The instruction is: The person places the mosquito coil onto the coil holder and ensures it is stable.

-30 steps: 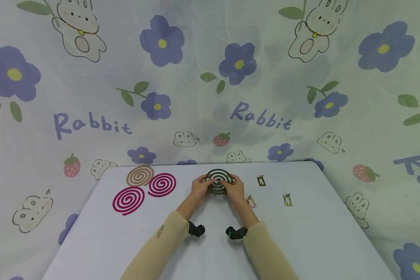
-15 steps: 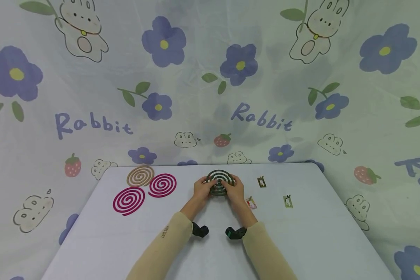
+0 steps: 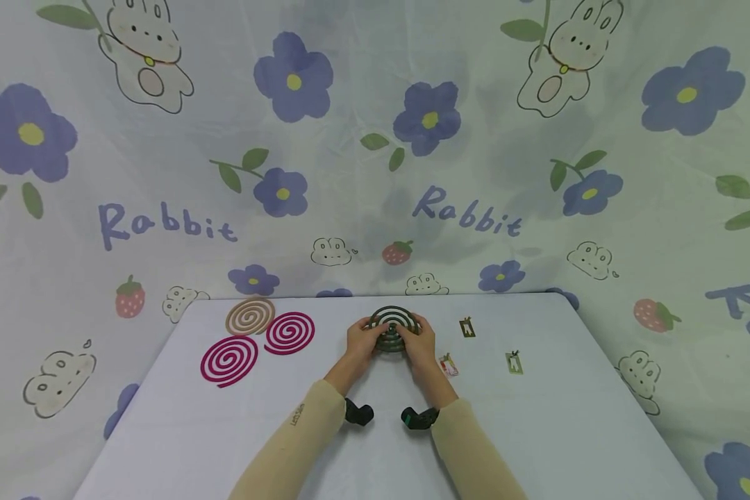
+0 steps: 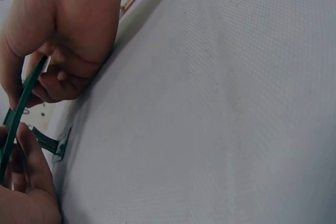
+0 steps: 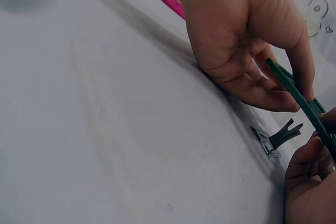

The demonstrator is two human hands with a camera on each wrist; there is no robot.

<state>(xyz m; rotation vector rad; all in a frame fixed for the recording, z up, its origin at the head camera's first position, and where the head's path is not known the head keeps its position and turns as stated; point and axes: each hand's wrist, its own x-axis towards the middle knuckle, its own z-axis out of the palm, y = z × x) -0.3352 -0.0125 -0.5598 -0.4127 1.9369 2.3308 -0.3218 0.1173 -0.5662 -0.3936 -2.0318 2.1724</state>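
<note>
In the head view, a dark green mosquito coil [image 3: 392, 346] is held flat-side up at the back middle of the table. My left hand [image 3: 362, 340] grips its left edge, and my right hand [image 3: 421, 345] grips the right, both thumbs on top near the centre. Seen edge-on in the right wrist view, the coil [image 5: 302, 100] tilts above the table between the fingers of both hands. Below it a small metal coil stand [image 5: 282, 137], green with a forked upright, sits on the tabletop; the left wrist view shows this coil stand [image 4: 47, 142] too.
On the left lie a tan coil [image 3: 250, 317] and two magenta coils, one further back [image 3: 290, 333] and one nearer [image 3: 229, 361]. Right of my hands are a dark gold stand [image 3: 468, 328], a pale green stand [image 3: 514, 362] and a red-and-white stand [image 3: 448, 365]. A patterned cloth [image 3: 369, 208] hangs behind.
My left forearm has shifted slightly to the right. Both hands keep their hold on the green mosquito coil in nearly the same place.
</note>
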